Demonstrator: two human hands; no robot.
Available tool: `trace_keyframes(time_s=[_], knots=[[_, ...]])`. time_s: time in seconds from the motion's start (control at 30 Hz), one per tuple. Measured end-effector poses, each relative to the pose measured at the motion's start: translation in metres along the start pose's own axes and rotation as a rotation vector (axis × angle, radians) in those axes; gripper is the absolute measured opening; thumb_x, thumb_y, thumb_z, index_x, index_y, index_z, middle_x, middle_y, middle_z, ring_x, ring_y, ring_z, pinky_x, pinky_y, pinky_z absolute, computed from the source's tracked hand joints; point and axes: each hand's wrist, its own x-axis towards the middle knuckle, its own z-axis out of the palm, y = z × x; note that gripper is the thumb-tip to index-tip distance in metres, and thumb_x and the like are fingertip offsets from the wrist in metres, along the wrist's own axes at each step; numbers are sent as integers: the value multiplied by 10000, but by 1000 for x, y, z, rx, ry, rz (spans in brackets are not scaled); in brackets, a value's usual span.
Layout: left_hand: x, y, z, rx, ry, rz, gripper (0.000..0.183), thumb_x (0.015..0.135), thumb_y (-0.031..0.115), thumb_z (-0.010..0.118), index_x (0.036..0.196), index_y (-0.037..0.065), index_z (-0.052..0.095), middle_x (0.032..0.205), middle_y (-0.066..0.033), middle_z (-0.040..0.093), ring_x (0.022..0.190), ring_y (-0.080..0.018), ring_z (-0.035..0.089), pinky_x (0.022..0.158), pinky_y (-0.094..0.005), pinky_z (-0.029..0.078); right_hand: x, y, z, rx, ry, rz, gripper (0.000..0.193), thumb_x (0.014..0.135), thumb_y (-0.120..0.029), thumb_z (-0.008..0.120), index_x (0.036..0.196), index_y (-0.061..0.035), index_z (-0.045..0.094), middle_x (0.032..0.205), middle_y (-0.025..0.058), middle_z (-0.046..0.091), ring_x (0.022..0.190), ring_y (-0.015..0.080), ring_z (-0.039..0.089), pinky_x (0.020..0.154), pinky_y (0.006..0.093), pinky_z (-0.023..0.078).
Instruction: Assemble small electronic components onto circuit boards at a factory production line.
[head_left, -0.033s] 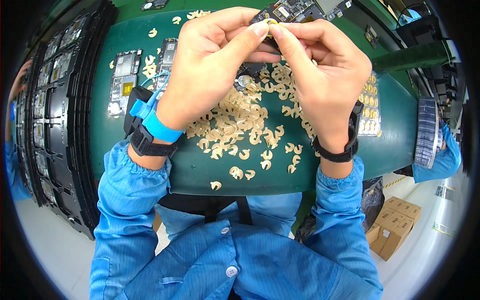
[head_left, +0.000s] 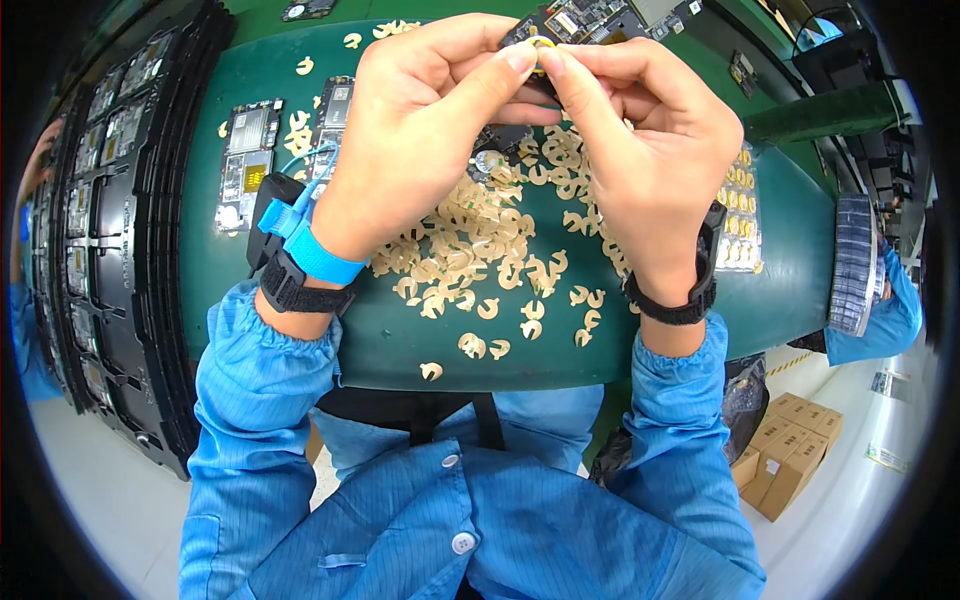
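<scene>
Both hands meet at the far side of the green-topped table over a dark circuit board (head_left: 575,25) raised above it. My left hand (head_left: 420,120) is closed on the board, its thumb tip by a small round piece with a yellow rim (head_left: 543,43), which looks like a coin cell. From the other side, my right hand (head_left: 650,130) pinches at this piece with thumb and forefinger; most of it is hidden by the thumbs. Below the hands lies a heap of cream C-shaped pieces (head_left: 465,245). Two more circuit boards (head_left: 250,150) lie left of my left hand.
Black trays (head_left: 120,240) holding boards are stacked along the left. A sheet of yellow-rimmed discs (head_left: 740,215) lies beyond my right wrist. Cardboard boxes (head_left: 790,450) stand on the floor at right. A blue strap (head_left: 325,258) with a cord circles my left wrist. Other people's blue sleeves show at both sides.
</scene>
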Motion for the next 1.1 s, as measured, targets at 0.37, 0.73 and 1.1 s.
trace_keyframes(time_s=[0.37, 0.73, 1.1], knots=[[0, 1, 0, 19, 25, -20, 284, 1068, 85, 529, 1257, -98, 638, 1179, -172, 712, 1059, -241, 719, 939, -390, 624, 0, 5, 2, -162, 22, -109, 64, 929, 31, 738, 988, 55, 733, 866, 1, 695, 706, -11, 581, 557, 149, 387], [2, 2, -1, -56, 55, -70, 293, 1066, 104, 534, 1245, -108, 627, 1155, -184, 717, 1004, -261, 744, 903, -372, 630, 7, 12, 1, -197, 31, -325, 152, 879, 68, 739, 1027, 36, 751, 749, 16, 623, 600, 35, 502, 527, 203, 379], [3, -1, -3, -72, 85, -72, 271, 1052, 83, 551, 1227, -105, 636, 1145, -170, 722, 973, -233, 746, 889, -355, 631, 5, 12, 2, -407, -26, -452, 215, 801, 56, 715, 999, -23, 739, 738, 99, 618, 593, 241, 601, 528, 340, 480]])
